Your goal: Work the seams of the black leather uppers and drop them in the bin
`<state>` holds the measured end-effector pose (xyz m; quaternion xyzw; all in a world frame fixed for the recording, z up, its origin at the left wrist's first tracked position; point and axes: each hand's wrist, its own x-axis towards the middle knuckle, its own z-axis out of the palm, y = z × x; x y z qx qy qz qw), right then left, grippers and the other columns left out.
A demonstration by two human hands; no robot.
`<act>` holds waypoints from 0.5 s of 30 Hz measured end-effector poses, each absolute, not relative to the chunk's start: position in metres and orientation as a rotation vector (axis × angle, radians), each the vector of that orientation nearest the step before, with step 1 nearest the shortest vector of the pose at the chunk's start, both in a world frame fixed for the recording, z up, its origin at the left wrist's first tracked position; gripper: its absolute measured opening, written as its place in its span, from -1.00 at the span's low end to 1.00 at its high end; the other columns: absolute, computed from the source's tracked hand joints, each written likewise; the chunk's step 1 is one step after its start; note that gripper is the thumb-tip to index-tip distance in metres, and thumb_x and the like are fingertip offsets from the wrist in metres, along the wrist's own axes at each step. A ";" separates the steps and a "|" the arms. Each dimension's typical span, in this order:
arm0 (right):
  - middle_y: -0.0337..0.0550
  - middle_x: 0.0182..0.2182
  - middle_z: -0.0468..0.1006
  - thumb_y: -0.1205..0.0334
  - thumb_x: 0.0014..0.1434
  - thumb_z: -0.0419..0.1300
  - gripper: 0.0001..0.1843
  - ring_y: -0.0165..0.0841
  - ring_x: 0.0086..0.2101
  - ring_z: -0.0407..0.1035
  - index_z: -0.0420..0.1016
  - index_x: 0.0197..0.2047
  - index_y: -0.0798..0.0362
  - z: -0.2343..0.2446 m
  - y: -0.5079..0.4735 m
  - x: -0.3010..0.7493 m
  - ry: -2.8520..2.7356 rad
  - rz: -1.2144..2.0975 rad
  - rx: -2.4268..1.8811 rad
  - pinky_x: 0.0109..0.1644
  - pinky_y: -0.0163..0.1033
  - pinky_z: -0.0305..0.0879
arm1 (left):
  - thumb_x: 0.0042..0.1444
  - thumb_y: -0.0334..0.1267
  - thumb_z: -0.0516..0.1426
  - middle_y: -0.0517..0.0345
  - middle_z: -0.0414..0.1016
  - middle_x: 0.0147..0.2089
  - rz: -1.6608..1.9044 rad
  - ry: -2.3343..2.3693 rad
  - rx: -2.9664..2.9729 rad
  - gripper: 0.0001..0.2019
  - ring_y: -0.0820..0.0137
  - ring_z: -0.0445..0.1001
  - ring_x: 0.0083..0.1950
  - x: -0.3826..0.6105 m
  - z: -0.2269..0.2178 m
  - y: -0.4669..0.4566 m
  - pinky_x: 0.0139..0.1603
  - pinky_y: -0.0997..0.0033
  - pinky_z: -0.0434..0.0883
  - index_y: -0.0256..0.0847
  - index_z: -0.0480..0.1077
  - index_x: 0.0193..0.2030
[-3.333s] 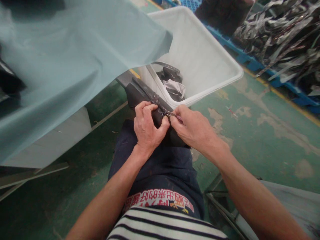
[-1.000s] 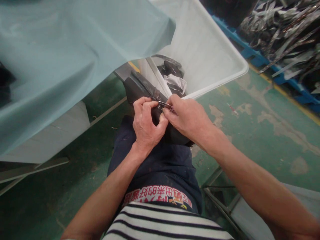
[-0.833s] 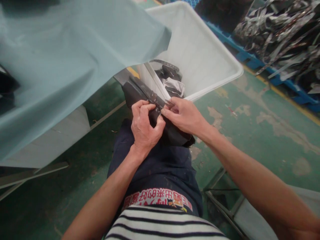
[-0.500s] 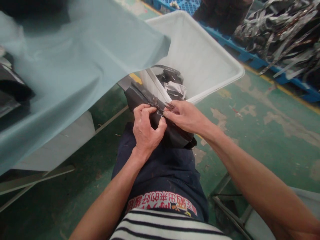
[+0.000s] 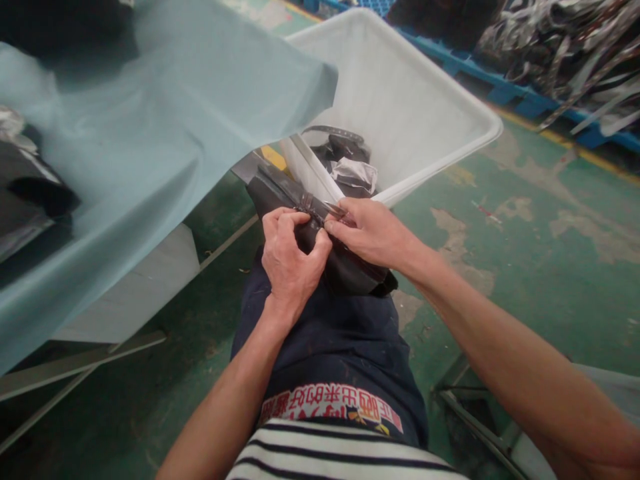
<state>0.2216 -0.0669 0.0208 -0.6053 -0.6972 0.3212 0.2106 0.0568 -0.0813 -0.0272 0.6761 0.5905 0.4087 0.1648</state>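
A black leather boot [image 5: 345, 270] lies across my knee, its strap and buckle facing up. My left hand [image 5: 290, 257] is closed around the upper part of the boot, thumb pressing near the buckle. My right hand [image 5: 370, 230] pinches a small metal tool [image 5: 334, 210], which looks like scissors or tweezers, with its tip at the buckle strap. The two hands touch each other over the boot.
A white plastic tub [image 5: 430, 133] stands just beyond my knee with dark boots and crumpled paper [image 5: 350, 167] inside. A pale blue cloth [image 5: 150, 127] drapes over a table at the left. Blue pallets [image 5: 520, 93] with piled dark material stand at the far right. The floor is green.
My hands stay on the boot at the buckle. My right hand has shifted slightly left with the tool. The view has swayed a little.
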 end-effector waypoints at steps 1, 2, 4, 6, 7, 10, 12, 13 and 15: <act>-0.22 -0.42 0.52 0.18 0.38 0.12 -0.80 -0.35 -0.36 0.33 0.42 -0.31 0.03 0.021 -0.067 0.221 -1.934 0.881 -1.692 -0.28 -0.24 0.04 | 0.15 -0.25 0.28 0.01 0.48 0.07 1.164 1.700 1.935 -0.80 0.22 0.53 0.09 0.057 -0.027 -0.081 0.02 0.24 0.51 -0.12 0.44 -0.09; -0.22 -0.42 0.52 0.19 0.38 0.13 -0.80 -0.35 -0.36 0.33 0.42 -0.31 0.03 0.021 -0.067 0.220 -1.930 0.872 -1.701 -0.28 -0.24 0.04 | 0.14 -0.26 0.27 0.01 0.48 0.06 1.164 1.718 1.942 -0.80 0.22 0.53 0.06 0.058 -0.027 -0.081 -0.01 0.24 0.51 -0.12 0.44 -0.09; -0.22 -0.41 0.53 0.20 0.36 0.15 -0.81 -0.34 -0.37 0.34 0.42 -0.32 0.02 0.023 -0.068 0.218 -1.918 0.869 -1.721 -0.27 -0.24 0.05 | 0.12 -0.29 0.26 0.01 0.49 0.04 1.176 1.742 1.941 -0.80 0.22 0.52 0.03 0.061 -0.027 -0.081 -0.03 0.23 0.49 -0.12 0.44 -0.10; -0.21 -0.40 0.56 0.21 0.34 0.18 -0.85 -0.34 -0.37 0.35 0.45 -0.30 0.02 0.025 -0.068 0.216 -1.882 0.875 -1.777 -0.27 -0.24 0.06 | 0.12 -0.32 0.24 0.01 0.48 0.05 1.204 1.743 1.912 -0.80 0.21 0.52 0.06 0.063 -0.028 -0.082 -0.03 0.23 0.49 -0.12 0.42 -0.10; -0.20 -0.39 0.57 0.21 0.32 0.20 -0.88 -0.33 -0.37 0.35 0.48 -0.27 0.03 0.026 -0.068 0.214 -1.857 0.875 -1.822 -0.27 -0.24 0.06 | 0.12 -0.34 0.23 0.01 0.47 0.06 1.219 1.739 1.891 -0.79 0.21 0.51 0.08 0.065 -0.029 -0.083 -0.01 0.22 0.49 -0.11 0.41 -0.09; -0.17 -0.34 0.62 0.20 0.30 0.25 -0.87 -0.30 -0.37 0.36 0.56 -0.12 0.04 0.028 -0.068 0.209 -1.795 0.846 -1.973 -0.29 -0.22 0.04 | 0.12 -0.39 0.20 0.00 0.45 0.10 1.254 1.718 1.821 -0.77 0.20 0.50 0.14 0.069 -0.031 -0.084 0.07 0.19 0.48 -0.11 0.38 -0.08; -0.14 -0.31 0.64 0.19 0.30 0.24 -0.82 -0.27 -0.36 0.38 0.59 -0.07 0.03 0.030 -0.067 0.206 -1.799 0.825 -2.048 -0.29 -0.21 0.03 | 0.12 -0.40 0.19 -0.01 0.45 0.11 1.273 1.707 1.790 -0.77 0.20 0.49 0.17 0.071 -0.033 -0.085 0.12 0.16 0.48 -0.11 0.37 -0.08; -0.12 -0.30 0.65 0.18 0.31 0.24 -0.81 -0.25 -0.35 0.38 0.60 -0.06 0.02 0.031 -0.066 0.205 -1.812 0.811 -2.074 -0.29 -0.21 0.02 | 0.12 -0.40 0.19 0.00 0.44 0.11 1.284 1.703 1.779 -0.77 0.20 0.49 0.18 0.072 -0.034 -0.085 0.15 0.15 0.47 -0.11 0.36 -0.08; -0.11 -0.29 0.66 0.15 0.32 0.24 -0.81 -0.24 -0.33 0.39 0.62 -0.08 0.00 0.031 -0.064 0.205 -1.846 0.779 -2.100 -0.29 -0.20 0.00 | 0.13 -0.40 0.18 -0.01 0.44 0.11 1.310 1.693 1.766 -0.77 0.20 0.48 0.18 0.073 -0.035 -0.085 0.19 0.13 0.47 -0.11 0.35 -0.08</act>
